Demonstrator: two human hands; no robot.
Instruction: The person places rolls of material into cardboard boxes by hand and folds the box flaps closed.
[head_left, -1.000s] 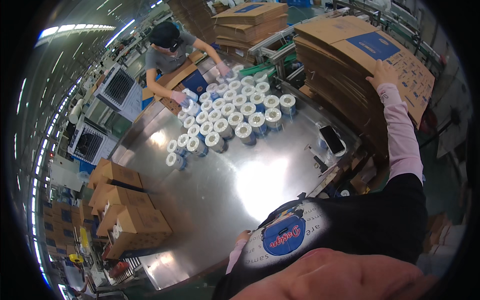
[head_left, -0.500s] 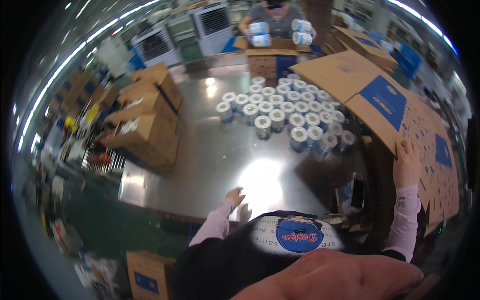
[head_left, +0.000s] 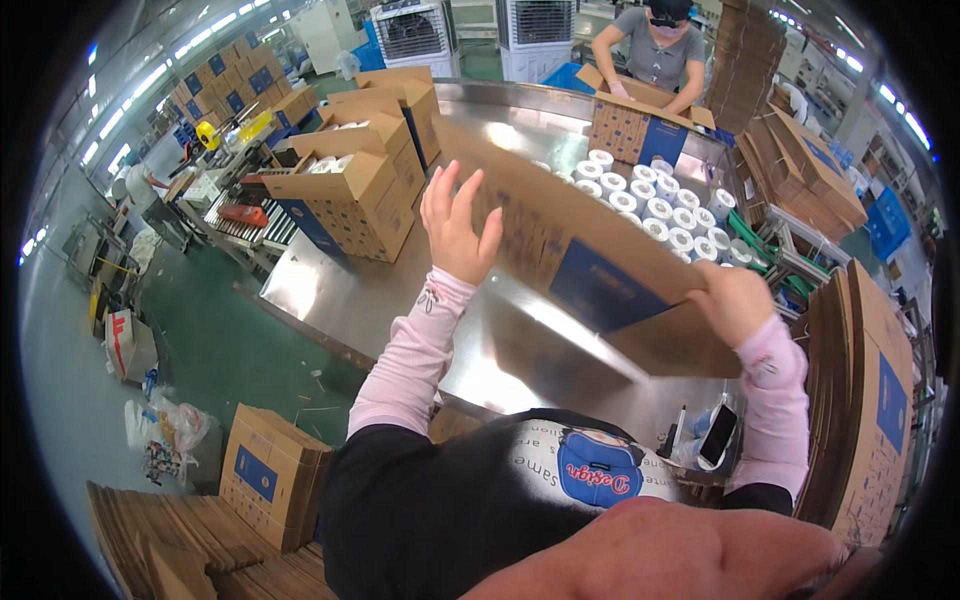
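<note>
A folded-flat brown cardboard carton (head_left: 530,225) with a dark blue panel is held up slanting in front of me, above the metal table (head_left: 470,355). My right hand (head_left: 735,305) grips its right end, with the fingers partly hidden behind the board. Beside its left end, my left hand (head_left: 460,222) is raised, fingers spread; whether it touches the cardboard I cannot tell. Beyond the carton stand several white-topped cylinders (head_left: 657,208), upright and close together, some hidden by the board.
Open cartons (head_left: 350,195) filled with white items stand on the table's left side. Across the table, a co-worker (head_left: 655,55) reaches into an open carton (head_left: 625,128). Stacked flat cartons (head_left: 870,400) rise at my right. A phone (head_left: 717,435) lies near the front edge.
My right hand has brought a flat carton from the right over the table. My left hand has risen from the table edge. The co-worker's cylinders have gone from view, hands now inside the box.
</note>
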